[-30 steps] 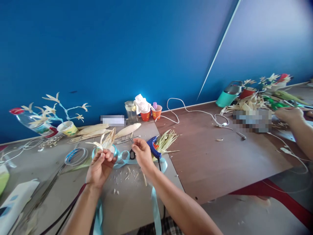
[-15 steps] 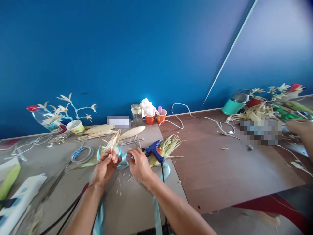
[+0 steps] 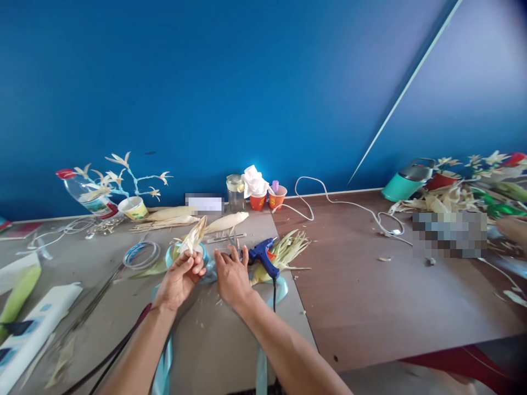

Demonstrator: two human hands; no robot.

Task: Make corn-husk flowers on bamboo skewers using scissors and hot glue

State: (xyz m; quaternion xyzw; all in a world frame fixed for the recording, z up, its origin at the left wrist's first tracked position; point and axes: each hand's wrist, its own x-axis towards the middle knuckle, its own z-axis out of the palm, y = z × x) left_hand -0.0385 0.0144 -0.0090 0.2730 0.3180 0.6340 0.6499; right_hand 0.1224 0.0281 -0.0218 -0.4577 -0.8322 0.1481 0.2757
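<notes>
Husk flower (image 3: 192, 237) sits in my left hand (image 3: 181, 277), pinched at its base between thumb and fingertips, lifted just off the table (image 3: 230, 340). Long axis runs from my fingers up and away, leaning right; the pale pointed tips fan out at the far end. It lies directly ahead of the left hand and just left of the right one, so the left is the nearer by far: touching, not merely close. Right hand (image 3: 231, 274) lies low over the table beside the left, back of the hand toward me, fingers stretched forward and loosely parted, nothing visibly gripped. Its fingertips end just beside the rear of the blue glue gun (image 3: 263, 255), which lies ahead and to the right with its cord trailing back toward me; whether they touch it I cannot tell. Light-blue ribbon (image 3: 262, 367) loops under both hands and runs off the near edge. Loose husk strips (image 3: 290, 247) lie just beyond the gun, apart from either hand.
</notes>
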